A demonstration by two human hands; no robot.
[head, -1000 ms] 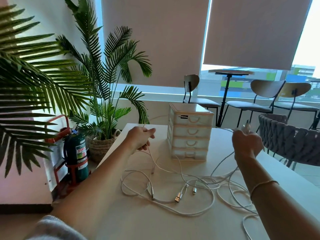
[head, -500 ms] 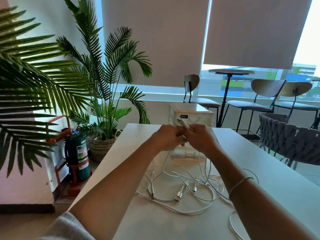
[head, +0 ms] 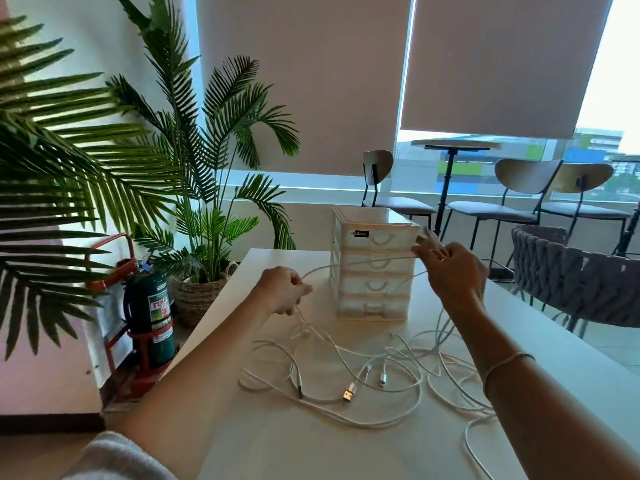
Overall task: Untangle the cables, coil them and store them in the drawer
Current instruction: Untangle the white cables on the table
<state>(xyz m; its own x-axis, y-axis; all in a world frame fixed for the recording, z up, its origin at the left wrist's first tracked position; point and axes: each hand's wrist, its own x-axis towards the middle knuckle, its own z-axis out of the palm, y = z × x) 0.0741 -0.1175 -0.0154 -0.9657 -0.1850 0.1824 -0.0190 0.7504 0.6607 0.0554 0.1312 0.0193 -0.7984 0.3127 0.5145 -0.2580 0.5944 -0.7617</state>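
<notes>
A person's two bare forearms reached out over a white desk [head: 554, 368] toward a small white plastic chest of four drawers [head: 375, 268] standing near the desk's far edge. All four drawers looked closed.

The left hand [head: 282, 289] had its fingers curled around a thin white cable [head: 349, 266], gripping it just left of the drawer chest. The right hand [head: 450, 268] pinched the same cable's plug end between thumb and fingertips, held up in front of the chest's top right corner. Between the two hands the cable ran in a shallow, nearly taut line across the front of the drawers.

From the left hand the cable dropped into a loose tangle of white cables [head: 363, 372] spread over the middle of the desk, nearer the person than the chest. Several metal plug ends lay among the loops, including a gold-coloured flat connector [head: 349, 393]. One strand trailed toward the near right edge.

To the left stood tall green palm plants [head: 194, 174] and a dark green fire extinguisher [head: 149, 313]; chairs lined the window behind.

The step in hand appeared to be untangling: one cable was being drawn out of the pile. Next, the rest of its length would likely need pulling free of the loops before coiling, and a drawer would have to be opened.
</notes>
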